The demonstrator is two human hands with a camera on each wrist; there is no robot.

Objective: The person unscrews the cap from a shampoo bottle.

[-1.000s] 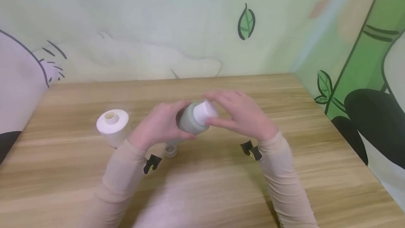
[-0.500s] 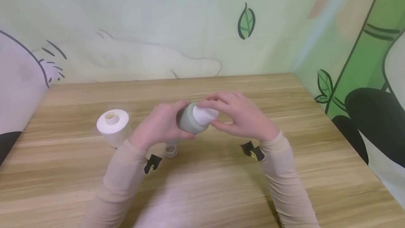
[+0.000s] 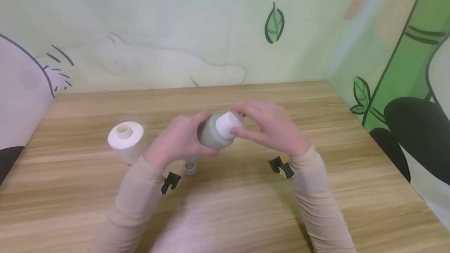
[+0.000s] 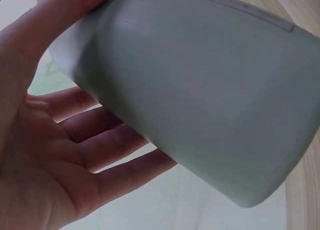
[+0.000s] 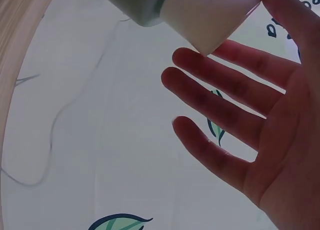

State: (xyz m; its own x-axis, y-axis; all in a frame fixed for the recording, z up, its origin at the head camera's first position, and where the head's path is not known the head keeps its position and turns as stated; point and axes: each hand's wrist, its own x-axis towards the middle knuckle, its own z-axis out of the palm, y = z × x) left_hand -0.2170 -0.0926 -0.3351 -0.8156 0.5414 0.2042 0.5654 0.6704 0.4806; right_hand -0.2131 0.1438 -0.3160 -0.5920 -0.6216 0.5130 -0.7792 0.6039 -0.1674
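Observation:
My left hand (image 3: 181,138) grips a grey-green bottle (image 3: 211,135) around its body, tilted with its top toward the right. In the left wrist view the smooth bottle (image 4: 210,84) lies between thumb and fingers. On its end sits a white cap (image 3: 226,125), angular in outline. My right hand (image 3: 272,128) pinches that cap, thumb on the near side and fingers on the far side. From the right wrist, the cap (image 5: 207,17) shows thumb and forefinger at its edges, while the other fingers of the right hand (image 5: 270,125) are spread apart.
A white bottle (image 3: 125,139) with an open neck stands upright on the wooden table (image 3: 225,214) at the left. A small round pale piece (image 3: 190,168) lies below the held bottle. Behind the table rises a wall (image 3: 158,30) with painted leaves and animals.
The right fingers lay across the cap half a second ago; now they have drawn back to its far edge, thumb at the near side. The left hand and bottle have barely moved.

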